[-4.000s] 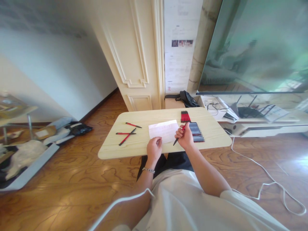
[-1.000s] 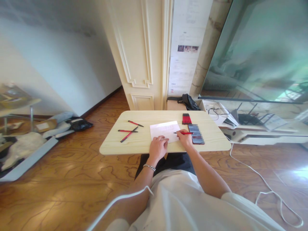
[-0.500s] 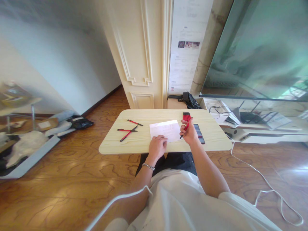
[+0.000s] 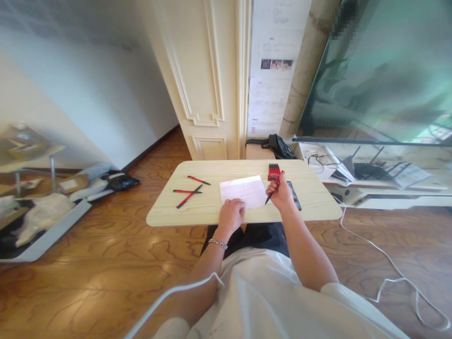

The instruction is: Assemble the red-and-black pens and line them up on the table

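Observation:
My right hand (image 4: 279, 192) is closed around a red and black pen (image 4: 273, 188), its dark tip slanting down by the right edge of a white sheet of paper (image 4: 242, 187). My left hand (image 4: 232, 213) lies over the paper's lower left part, fingers resting on it and holding nothing. Just beyond the right hand, several similar pens (image 4: 273, 171) sit side by side in a row. Partly covered by that hand is a dark phone (image 4: 295, 197). Three loose pens (image 4: 189, 197) lie at the table's left, two of them crossed.
The pale wooden table (image 4: 165, 207) has rounded corners and stands before me. Behind it are a box with a black bag (image 4: 278, 147) and a low white cabinet (image 4: 384, 201) under a large screen. A white cable (image 4: 384, 254) trails over the floor at the right.
The fingers of my right hand have drawn in round the pen, which stands more steeply and shows more of its length. My left hand stays in place on the paper.

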The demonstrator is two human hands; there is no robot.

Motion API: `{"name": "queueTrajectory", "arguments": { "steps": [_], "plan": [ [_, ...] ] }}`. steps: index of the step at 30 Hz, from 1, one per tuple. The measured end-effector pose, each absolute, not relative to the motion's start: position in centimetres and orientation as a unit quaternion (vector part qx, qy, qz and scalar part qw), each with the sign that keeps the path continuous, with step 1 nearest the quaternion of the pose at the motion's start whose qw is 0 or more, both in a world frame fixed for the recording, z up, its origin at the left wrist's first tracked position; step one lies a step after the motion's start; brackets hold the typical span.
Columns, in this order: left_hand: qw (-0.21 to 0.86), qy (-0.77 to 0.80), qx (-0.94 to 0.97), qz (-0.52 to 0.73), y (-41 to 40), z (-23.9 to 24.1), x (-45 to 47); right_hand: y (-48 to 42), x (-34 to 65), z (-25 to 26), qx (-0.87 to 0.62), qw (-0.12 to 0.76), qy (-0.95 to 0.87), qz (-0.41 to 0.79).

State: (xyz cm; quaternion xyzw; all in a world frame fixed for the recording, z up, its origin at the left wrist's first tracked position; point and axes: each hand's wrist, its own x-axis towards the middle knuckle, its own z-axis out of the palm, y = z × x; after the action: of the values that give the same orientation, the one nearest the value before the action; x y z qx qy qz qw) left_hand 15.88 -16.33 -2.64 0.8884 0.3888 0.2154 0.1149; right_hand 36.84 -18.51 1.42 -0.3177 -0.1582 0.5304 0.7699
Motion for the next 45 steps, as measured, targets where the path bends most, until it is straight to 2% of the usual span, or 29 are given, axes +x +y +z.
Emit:
{"name": "queueTrajectory", "arguments": {
  "steps": [3,6,12,15,19,23,28,35,40,45],
  "plan": [
    [0.138,0.376,0.890,0.218,-16.5,-2.0,15.9,-18.8,36.5,2.1,-0.287,0.799,-0.174,0.500],
    [0.190,0.364,0.863,0.293,-17.1,-1.8,16.2,-19.3,35.8,2.6,-0.256,0.814,-0.178,0.489],
    [0.482,0.358,0.685,0.413,-18.3,-2.3,17.8,-20.0,32.1,1.7,-0.220,0.803,-0.152,0.533],
    [0.581,0.348,0.551,0.488,-18.2,-2.7,18.6,-20.5,30.2,0.3,-0.268,0.781,-0.156,0.542],
    [0.652,0.311,0.409,0.557,-17.7,-2.5,18.7,-21.5,29.5,-1.3,-0.402,0.733,-0.227,0.499],
    [0.660,0.310,0.379,0.570,-17.0,-1.9,18.6,-22.4,30.5,-1.9,-0.532,0.621,-0.396,0.419],
    [0.622,0.340,0.425,0.563,-16.9,-1.7,19.2,-23.3,31.8,-1.3,-0.600,0.526,-0.518,0.307],
    [0.565,0.374,0.505,0.534,-17.5,-1.3,20.1,-24.1,31.8,-0.9,-0.641,0.484,-0.571,0.168],
    [0.572,0.362,0.542,0.498,-17.4,-1.1,20.1,-24.3,32.4,-0.8,-0.631,0.437,-0.609,0.202],
    [0.551,0.365,0.562,0.497,-17.1,-0.8,20.9,-24.5,32.8,0.0,-0.639,0.442,-0.606,0.167]
  ]
}}
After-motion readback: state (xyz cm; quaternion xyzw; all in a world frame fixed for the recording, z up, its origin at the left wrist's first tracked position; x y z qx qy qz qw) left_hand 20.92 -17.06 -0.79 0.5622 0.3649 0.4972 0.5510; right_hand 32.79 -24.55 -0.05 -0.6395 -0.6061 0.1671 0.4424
